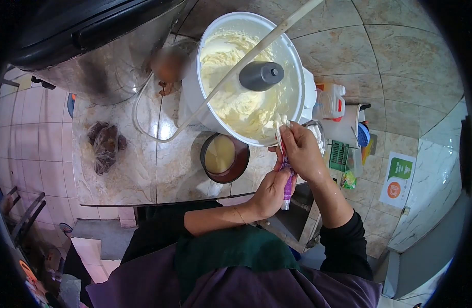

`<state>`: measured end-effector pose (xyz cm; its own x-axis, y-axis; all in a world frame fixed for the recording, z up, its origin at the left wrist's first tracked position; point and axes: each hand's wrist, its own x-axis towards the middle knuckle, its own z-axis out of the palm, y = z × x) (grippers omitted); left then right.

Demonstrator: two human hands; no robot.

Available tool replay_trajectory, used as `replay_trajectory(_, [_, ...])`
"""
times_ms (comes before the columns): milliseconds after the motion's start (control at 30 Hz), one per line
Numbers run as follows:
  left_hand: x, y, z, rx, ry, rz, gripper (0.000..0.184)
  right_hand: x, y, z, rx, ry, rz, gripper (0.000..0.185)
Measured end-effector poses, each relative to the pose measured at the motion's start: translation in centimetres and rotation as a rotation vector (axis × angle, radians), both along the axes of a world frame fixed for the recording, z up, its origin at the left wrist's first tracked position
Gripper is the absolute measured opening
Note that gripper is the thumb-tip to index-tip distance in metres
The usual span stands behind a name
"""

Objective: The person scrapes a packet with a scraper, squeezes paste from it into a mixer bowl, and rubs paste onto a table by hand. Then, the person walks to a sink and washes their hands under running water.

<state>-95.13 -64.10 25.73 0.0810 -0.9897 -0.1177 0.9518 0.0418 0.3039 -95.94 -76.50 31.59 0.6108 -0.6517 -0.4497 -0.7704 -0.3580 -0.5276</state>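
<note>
Both hands are together at the lower right rim of a large white mixing bowl (302,66), closed around a slim purple tube-like item (287,190). Its lower end is pale and silvery; its exact kind is unclear. My right hand (301,153) grips higher up, with whitish cream on its fingertips beside the rim. Below it, my left hand (271,193) is wrapped round the purple part. Fluffy pale-yellow cream (230,105) coats the inside of the bowl around a grey centre column (261,76). Part of the item is hidden by the fingers.
A pale hose (251,54) crosses above the bowl. On the tiled counter (138,174) stand a dark round pan (241,161) with yellowish contents and a plastic bag of dark brown pieces (105,146). A big metal vessel (105,72) is at left, a plastic jug (329,102) at right.
</note>
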Motion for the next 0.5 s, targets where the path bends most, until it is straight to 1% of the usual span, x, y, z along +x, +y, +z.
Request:
replay_trajectory(233, [0.0,0.1,0.1,0.004,-0.019,0.005,0.036,0.7,0.3,0.5,0.027,-0.010,-0.025,0.026])
replay_trajectory(333, [0.2,0.1,0.3,0.007,-0.065,0.015,0.035,0.9,0.3,0.7,0.065,0.013,-0.084,0.026])
replay_trajectory(400, [0.1,0.1,0.3,0.011,-0.037,0.011,0.035,0.0,-0.7,-0.2,-0.067,0.035,0.054,0.026])
replay_trajectory(500, [0.1,-0.1,0.3,0.020,-0.007,0.003,0.034,0.2,-0.6,0.0,-0.089,-0.006,0.057,0.024])
